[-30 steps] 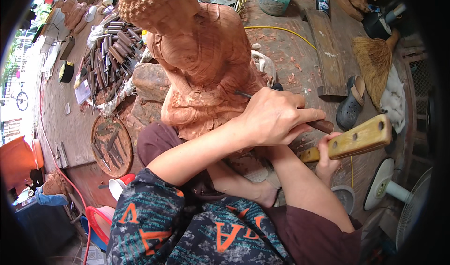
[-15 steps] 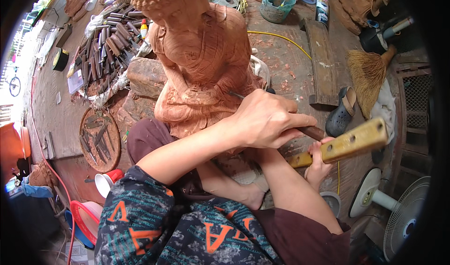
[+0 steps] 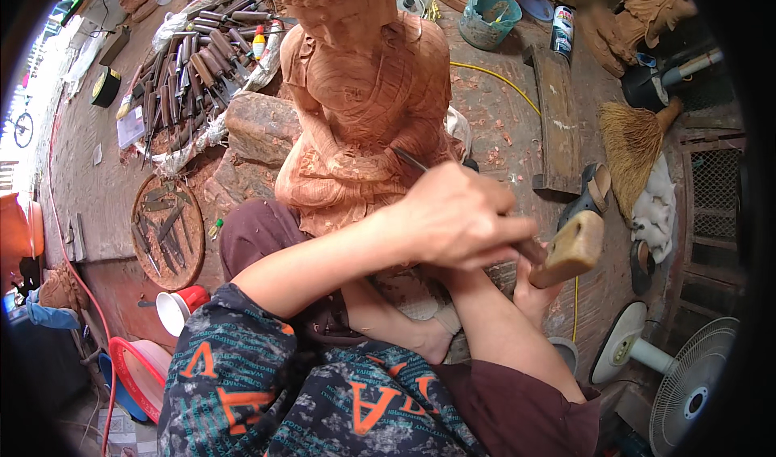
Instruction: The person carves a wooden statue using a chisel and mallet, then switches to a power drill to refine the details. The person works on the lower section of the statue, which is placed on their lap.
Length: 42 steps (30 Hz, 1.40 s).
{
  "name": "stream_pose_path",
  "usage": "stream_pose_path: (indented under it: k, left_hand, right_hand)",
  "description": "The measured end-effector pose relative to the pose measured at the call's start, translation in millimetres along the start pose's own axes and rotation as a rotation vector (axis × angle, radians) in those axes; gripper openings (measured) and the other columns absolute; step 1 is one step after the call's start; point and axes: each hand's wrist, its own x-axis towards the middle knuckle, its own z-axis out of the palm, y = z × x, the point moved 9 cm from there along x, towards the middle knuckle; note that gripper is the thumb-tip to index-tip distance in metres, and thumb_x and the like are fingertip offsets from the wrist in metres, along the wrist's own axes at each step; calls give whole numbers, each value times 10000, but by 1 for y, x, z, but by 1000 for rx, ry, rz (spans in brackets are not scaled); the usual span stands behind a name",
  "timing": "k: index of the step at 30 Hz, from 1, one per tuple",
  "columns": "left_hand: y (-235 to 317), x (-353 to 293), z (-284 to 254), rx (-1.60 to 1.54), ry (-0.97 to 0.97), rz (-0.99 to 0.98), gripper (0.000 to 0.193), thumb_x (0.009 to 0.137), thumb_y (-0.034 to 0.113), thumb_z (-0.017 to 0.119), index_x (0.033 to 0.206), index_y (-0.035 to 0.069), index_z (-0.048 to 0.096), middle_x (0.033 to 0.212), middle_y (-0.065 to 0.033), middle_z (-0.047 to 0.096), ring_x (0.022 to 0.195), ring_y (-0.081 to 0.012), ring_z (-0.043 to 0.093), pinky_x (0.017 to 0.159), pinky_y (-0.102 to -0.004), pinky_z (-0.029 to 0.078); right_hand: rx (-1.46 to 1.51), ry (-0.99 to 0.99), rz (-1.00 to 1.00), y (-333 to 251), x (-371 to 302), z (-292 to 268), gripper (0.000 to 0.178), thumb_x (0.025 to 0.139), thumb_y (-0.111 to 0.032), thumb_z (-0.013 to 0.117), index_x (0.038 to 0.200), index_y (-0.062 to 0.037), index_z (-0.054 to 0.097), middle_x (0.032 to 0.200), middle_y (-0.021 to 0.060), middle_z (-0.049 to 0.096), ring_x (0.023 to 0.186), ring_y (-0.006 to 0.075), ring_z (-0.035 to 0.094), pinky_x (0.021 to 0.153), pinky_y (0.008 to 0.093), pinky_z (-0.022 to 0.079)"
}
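Observation:
A reddish-brown carved wooden seated figure stands upright in front of me, its base between my legs. My left hand is closed around a chisel. The chisel's dark metal end reaches the figure's lap and forearm; its wooden handle points right, toward the mallet. Beyond my shin, my right hand is wrapped round a yellowish wooden mallet, seen nearly end-on. The mallet's head is beside the butt of the chisel handle; I cannot tell whether they touch. My right forearm is mostly hidden.
Many wooden-handled carving tools lie heaped at the far left. Nearer, a round tray holds several small blades. A wooden block sits left of the figure. To the right are a plank, a broom and a fan.
The mallet has swung left toward the chisel's handle end, turning from side-on to nearly end-on. My left hand keeps the chisel at the figure's lap. The whole view has shifted slightly.

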Motion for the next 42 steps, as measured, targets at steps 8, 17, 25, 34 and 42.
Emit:
stream_pose_path:
  k: [8, 17, 25, 34, 42]
  left_hand:
    - [5, 3, 14, -64, -8, -7, 335, 793, 384, 652, 1067, 191, 644, 633, -25, 474, 541, -212, 560, 409, -358, 420]
    - [-5, 7, 15, -15, 18, -109, 307, 776, 378, 672, 1027, 200, 659, 636, -18, 513, 583, -214, 589, 426, -363, 436]
    - [-11, 11, 17, 60, 40, -164, 288, 769, 364, 677, 1012, 211, 660, 649, -14, 541, 602, -212, 605, 438, -363, 448]
    - [-8, 4, 11, 11, 61, -133, 300, 758, 378, 680, 1009, 213, 663, 645, -11, 535, 591, -215, 605, 422, -366, 436]
    - [-10, 2, 7, 16, 55, -119, 289, 755, 386, 680, 984, 210, 670, 632, -6, 525, 579, -209, 598, 422, -369, 431]
  right_hand:
    - [-173, -78, -132, -22, 12, -2, 250, 806, -85, 649, 975, -7, 481, 978, 83, 474, 891, 179, 476, 826, 350, 407]
    - [-86, 20, -22, -21, 14, -12, 299, 799, -36, 637, 1035, -1, 457, 1008, 85, 465, 900, 175, 472, 812, 312, 397]
    - [-38, 102, 141, -1, 13, -11, 204, 795, -22, 675, 950, 23, 550, 817, 64, 540, 759, 161, 527, 714, 304, 433]
    - [-51, 55, 96, 14, 10, -14, 381, 796, -49, 678, 1119, 9, 483, 1015, 112, 515, 915, 209, 513, 843, 326, 401]
    - [-107, 39, -43, -1, 12, -5, 355, 811, -66, 660, 1103, 5, 473, 951, 86, 501, 847, 164, 504, 792, 305, 425]
